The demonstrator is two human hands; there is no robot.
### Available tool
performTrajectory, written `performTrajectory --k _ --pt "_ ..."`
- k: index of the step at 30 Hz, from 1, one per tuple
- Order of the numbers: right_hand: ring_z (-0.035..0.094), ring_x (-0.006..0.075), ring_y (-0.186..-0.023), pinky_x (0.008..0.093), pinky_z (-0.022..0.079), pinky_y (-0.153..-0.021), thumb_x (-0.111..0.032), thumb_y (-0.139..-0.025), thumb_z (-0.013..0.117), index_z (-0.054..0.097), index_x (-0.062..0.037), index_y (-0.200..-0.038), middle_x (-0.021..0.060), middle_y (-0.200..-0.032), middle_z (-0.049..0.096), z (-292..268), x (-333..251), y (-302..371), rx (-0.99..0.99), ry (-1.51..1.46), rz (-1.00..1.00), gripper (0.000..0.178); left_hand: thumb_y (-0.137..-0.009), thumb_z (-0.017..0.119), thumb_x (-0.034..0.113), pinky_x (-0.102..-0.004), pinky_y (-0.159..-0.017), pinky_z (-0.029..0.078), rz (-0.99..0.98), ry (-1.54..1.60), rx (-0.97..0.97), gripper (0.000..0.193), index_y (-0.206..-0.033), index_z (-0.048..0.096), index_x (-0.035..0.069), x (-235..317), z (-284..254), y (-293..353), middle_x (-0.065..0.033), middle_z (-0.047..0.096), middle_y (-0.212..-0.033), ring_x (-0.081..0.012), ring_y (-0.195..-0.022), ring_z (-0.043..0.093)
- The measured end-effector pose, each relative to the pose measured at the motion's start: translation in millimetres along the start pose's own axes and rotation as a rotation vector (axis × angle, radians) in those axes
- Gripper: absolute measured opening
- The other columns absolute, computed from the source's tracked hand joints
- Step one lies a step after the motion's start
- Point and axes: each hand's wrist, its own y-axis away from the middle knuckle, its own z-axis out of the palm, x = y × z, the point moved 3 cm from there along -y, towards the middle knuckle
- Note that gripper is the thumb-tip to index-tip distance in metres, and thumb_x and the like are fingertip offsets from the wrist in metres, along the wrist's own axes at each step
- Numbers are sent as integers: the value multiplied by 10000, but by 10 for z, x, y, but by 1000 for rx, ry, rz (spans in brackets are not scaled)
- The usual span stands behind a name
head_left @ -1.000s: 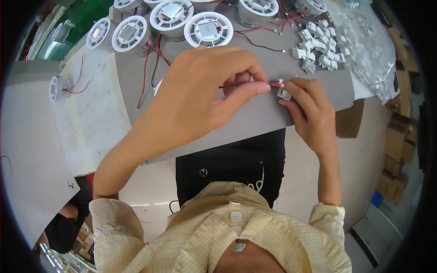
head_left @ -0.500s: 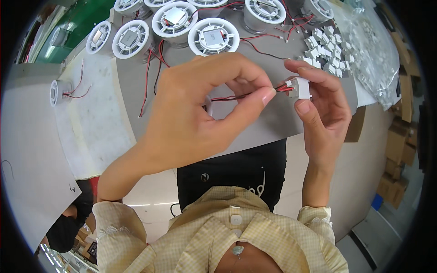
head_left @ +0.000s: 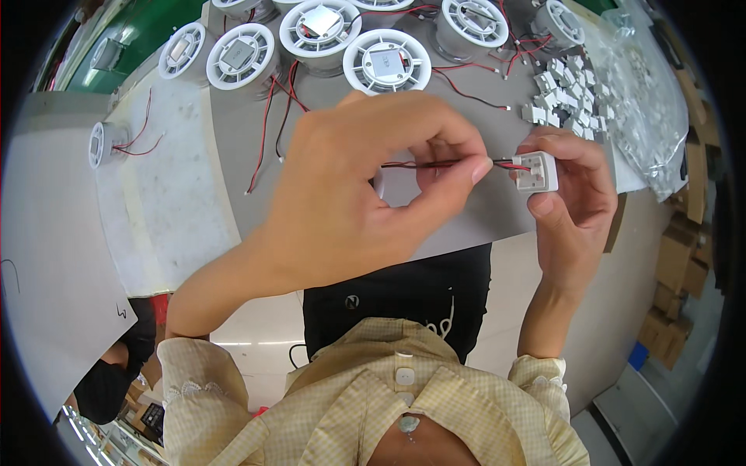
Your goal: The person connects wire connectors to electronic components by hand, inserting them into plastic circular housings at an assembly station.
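Observation:
My left hand [head_left: 373, 186] is closed, thumb and forefinger pinching thin red and black wires [head_left: 435, 164]. The wires run right from its fingertips to a small white plastic connector housing [head_left: 538, 172]. Between thumb and fingers my right hand [head_left: 575, 194] grips that housing, its open side with inner slots turned toward the left hand. How far the wire ends sit inside it I cannot tell. Behind my left hand the other ends of the wires are mostly hidden. Beyond the hands stand several white round ring-topped units [head_left: 387, 62] with red and black leads.
A heap of small white connector housings [head_left: 567, 97] lies at the back right, beside a clear plastic bag [head_left: 649, 101]. One more round unit [head_left: 99, 145] rests on the left on a white sheet [head_left: 171, 194]. Cardboard boxes [head_left: 668, 318] are stacked at the far right.
Both hands have shifted slightly right and a little down in view. The housing has turned, so its slotted inside now shows.

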Motion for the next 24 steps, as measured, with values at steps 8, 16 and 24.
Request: performTrajectory --k 8,16,24 --pt "664 167 -973 279 529 -881 9 -840 755 615 97 -1176 137 -1063 686 80 -195 -46 -53 216 376 375 -742 788 -35 -255 -651 423 149 -212 35 165 -867 730 55 70 -58 -26 -22 696 -759 -112 -646 582" --pt "666 185 -976 291 545 -891 95 -816 729 609 101 -1171 178 -1154 656 97 -154 -32 -4 116 301 374 -721 801 -29 -255 -665 405 167 -223 -10 180 -862 734 63 78 -29 -1 -11 692 -741 -114 -641 580" --pt "633 249 -1023 341 516 -882 51 -763 778 645 66 -1131 176 -1111 655 153 -266 -56 -204 711 -116 392 -809 757 -21 -230 -605 436 -2 61 -23 92 -887 725 15 -19 -16 10 -20 698 -777 -67 -689 585"
